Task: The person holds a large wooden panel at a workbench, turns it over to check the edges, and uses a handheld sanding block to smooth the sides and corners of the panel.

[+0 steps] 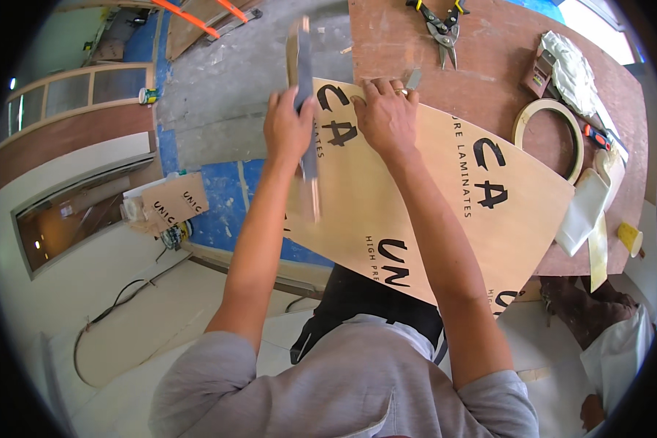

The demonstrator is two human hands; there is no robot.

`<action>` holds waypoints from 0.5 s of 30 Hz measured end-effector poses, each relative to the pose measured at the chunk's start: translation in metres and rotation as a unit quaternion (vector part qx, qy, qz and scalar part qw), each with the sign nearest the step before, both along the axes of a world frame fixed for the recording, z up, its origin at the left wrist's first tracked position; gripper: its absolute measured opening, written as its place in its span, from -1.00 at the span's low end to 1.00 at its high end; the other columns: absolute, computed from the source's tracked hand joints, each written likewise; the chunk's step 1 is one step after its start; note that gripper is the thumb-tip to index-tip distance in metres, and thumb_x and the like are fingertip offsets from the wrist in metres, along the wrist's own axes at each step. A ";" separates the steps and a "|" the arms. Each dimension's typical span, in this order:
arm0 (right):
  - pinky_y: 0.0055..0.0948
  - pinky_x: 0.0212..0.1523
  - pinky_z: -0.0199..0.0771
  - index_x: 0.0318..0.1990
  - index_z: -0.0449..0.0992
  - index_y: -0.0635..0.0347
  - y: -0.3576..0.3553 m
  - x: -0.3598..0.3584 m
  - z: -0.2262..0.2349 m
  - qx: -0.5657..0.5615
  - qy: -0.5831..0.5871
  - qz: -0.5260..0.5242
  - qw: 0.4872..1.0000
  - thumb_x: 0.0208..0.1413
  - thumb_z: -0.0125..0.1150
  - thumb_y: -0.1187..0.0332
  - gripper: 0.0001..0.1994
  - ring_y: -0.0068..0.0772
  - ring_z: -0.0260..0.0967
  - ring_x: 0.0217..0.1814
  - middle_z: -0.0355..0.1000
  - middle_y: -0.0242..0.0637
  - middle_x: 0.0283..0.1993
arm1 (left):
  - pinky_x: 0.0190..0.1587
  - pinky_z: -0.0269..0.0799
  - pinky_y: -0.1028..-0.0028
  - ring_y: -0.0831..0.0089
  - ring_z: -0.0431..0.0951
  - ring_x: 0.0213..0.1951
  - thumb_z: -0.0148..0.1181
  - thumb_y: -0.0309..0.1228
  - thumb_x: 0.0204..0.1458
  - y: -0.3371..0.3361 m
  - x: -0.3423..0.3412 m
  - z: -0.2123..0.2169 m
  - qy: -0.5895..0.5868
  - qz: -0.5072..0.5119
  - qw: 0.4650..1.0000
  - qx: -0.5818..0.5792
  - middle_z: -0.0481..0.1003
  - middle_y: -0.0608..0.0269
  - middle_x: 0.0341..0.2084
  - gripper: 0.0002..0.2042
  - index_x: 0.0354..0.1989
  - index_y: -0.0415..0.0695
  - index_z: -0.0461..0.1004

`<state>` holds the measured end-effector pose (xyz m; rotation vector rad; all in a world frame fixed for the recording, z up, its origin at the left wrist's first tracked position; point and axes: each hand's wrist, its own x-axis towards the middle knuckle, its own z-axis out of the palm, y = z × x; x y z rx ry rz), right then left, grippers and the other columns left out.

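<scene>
My left hand (pixel 285 129) is closed round a long, flat bar (pixel 304 66) with a dark face and pale wooden edges. Motion blurs the bar, which stands across the left edge of a tan laminate sheet (pixel 431 197) with black printing. My right hand (pixel 387 117), a ring on one finger, presses down near the sheet's far edge. Its thumb is spread apart and the fingers reach to that edge. Just beyond these fingers lies a small grey metal blade-like piece (pixel 414 79). The sheet rests on a brown wooden table (pixel 394 36) and overhangs it on the left and near sides.
Snips (pixel 445 36) with yellow-black handles lie on the far table. At right are a tape roll (pixel 578 157), a white cloth (pixel 569 69), a red-black handled tool (pixel 597 136) and a yellow cup (pixel 630 239). Another person (pixel 613 328) is at lower right; a printed carton (pixel 174 204) stands left.
</scene>
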<state>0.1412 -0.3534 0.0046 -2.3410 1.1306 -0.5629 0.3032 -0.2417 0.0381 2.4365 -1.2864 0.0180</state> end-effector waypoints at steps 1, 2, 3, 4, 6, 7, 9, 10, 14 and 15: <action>-0.07 0.20 0.19 0.09 0.62 0.07 -0.002 0.000 0.000 -0.003 -0.005 -0.004 1.000 0.22 0.26 0.14 -0.64 -0.17 0.39 0.23 0.56 -0.31 0.06 | -0.05 0.51 0.07 -0.13 0.56 -0.09 0.28 -0.21 0.20 0.021 -0.008 0.001 0.017 0.007 1.000 0.007 0.50 -0.08 -0.09 -0.62 0.07 -0.21 0.53; -0.07 0.20 0.19 0.09 0.61 0.08 -0.002 -0.001 -0.001 -0.004 -0.010 -0.007 1.000 0.22 0.26 0.14 -0.64 -0.17 0.39 0.22 0.56 -0.30 0.06 | -0.05 0.50 0.07 -0.12 0.56 -0.08 0.28 -0.20 0.20 0.036 -0.013 0.002 0.036 0.017 0.999 0.015 0.50 -0.07 -0.09 -0.62 0.07 -0.21 0.53; -0.08 0.20 0.19 0.09 0.61 0.09 -0.002 -0.001 -0.001 -0.008 -0.011 -0.006 1.000 0.22 0.26 0.14 -0.64 -0.17 0.38 0.22 0.56 -0.30 0.06 | -0.05 0.50 0.07 -0.13 0.56 -0.08 0.28 -0.20 0.20 0.039 -0.013 0.001 0.037 0.023 0.999 0.011 0.50 -0.07 -0.08 -0.61 0.07 -0.21 0.53; -0.06 0.21 0.16 0.06 0.61 0.11 -0.002 -0.001 -0.001 -0.001 -0.016 -0.005 1.000 0.23 0.23 0.16 -0.66 -0.15 0.38 0.24 0.56 -0.28 0.05 | -0.05 0.50 0.07 -0.13 0.56 -0.08 0.28 -0.20 0.20 0.040 -0.013 0.000 0.038 0.028 0.999 0.007 0.50 -0.07 -0.08 -0.61 0.07 -0.21 0.53; -0.02 0.24 0.12 0.00 0.61 0.16 -0.003 -0.001 0.002 0.013 -0.027 -0.002 1.000 0.26 0.18 0.20 -0.71 -0.10 0.37 0.27 0.55 -0.23 0.03 | -0.05 0.50 0.07 -0.13 0.56 -0.07 0.29 -0.20 0.19 0.032 -0.008 -0.002 0.026 0.022 0.999 0.002 0.51 -0.07 -0.07 -0.61 0.07 -0.21 0.53; -0.04 0.22 0.14 0.03 0.61 0.13 -0.002 -0.001 0.003 0.010 -0.019 0.005 1.000 0.25 0.20 0.18 -0.69 -0.12 0.37 0.26 0.55 -0.26 0.04 | -0.05 0.50 0.08 -0.13 0.56 -0.07 0.29 -0.20 0.19 0.016 0.000 -0.005 0.014 0.015 1.000 -0.001 0.51 -0.07 -0.07 -0.61 0.07 -0.21 0.53; -0.07 0.19 0.18 0.09 0.61 0.09 0.000 -0.002 0.003 0.007 -0.001 0.010 1.000 0.23 0.25 0.14 -0.64 -0.17 0.37 0.23 0.56 -0.31 0.05 | -0.04 0.50 0.08 -0.13 0.56 -0.06 0.29 -0.20 0.19 -0.018 0.010 -0.006 -0.008 0.001 1.000 -0.005 0.52 -0.07 -0.07 -0.62 0.06 -0.22 0.53; -0.07 0.19 0.18 0.09 0.61 0.08 0.001 -0.001 0.002 -0.001 -0.002 0.009 1.000 0.23 0.25 0.14 -0.64 -0.17 0.37 0.23 0.55 -0.31 0.05 | -0.04 0.50 0.08 -0.12 0.56 -0.06 0.29 -0.21 0.19 -0.034 0.011 -0.003 -0.019 -0.004 1.000 -0.006 0.52 -0.06 -0.07 -0.62 0.05 -0.22 0.54; -0.08 0.19 0.18 0.09 0.61 0.08 0.001 -0.002 0.000 0.003 0.000 0.006 1.000 0.23 0.24 0.14 -0.64 -0.18 0.37 0.23 0.55 -0.32 0.05 | -0.01 0.50 0.09 -0.12 0.56 -0.04 0.29 -0.21 0.18 -0.025 0.015 -0.004 -0.021 -0.011 1.000 0.000 0.52 -0.06 -0.07 -0.64 0.03 -0.21 0.55; -0.08 0.20 0.18 0.09 0.61 0.08 -0.001 -0.002 0.001 0.010 0.001 0.004 1.000 0.23 0.24 0.14 -0.64 -0.18 0.37 0.23 0.55 -0.32 0.05 | -0.01 0.50 0.10 -0.11 0.57 -0.05 0.30 -0.20 0.19 -0.012 0.010 -0.003 -0.008 -0.007 1.000 0.001 0.53 -0.07 -0.08 -0.62 0.03 -0.24 0.55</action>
